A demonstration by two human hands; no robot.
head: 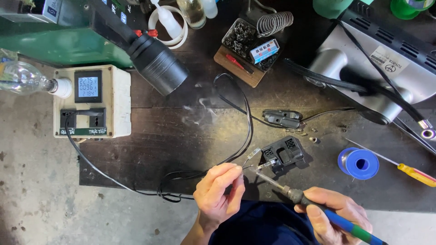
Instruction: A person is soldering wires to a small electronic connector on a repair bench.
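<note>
Soldering iron (pixel 318 206), blue and green in the handle, lies in the right hand (pixel 334 213), which is clenched round its grip; its long axis runs from the lower right up to the upper left, with the metal tip (pixel 263 178) pointing at the bared wire ends (pixel 254 167). Those ends belong to a black two-core cable (pixel 236 109) that the left hand (pixel 218 193) pinches between thumb and fingertips, just beside the tip. A thin wisp of smoke (pixel 200 111) hangs over the dark workbench (pixel 150 140), so the step in hand looks like tinning or joining the wires. The next move would call for a steady tip on the strands and solder fed in; the blue solder spool (pixel 359 163) sits well apart to the right. A black plastic adapter housing (pixel 284 154) lies open just behind the wires.
</note>
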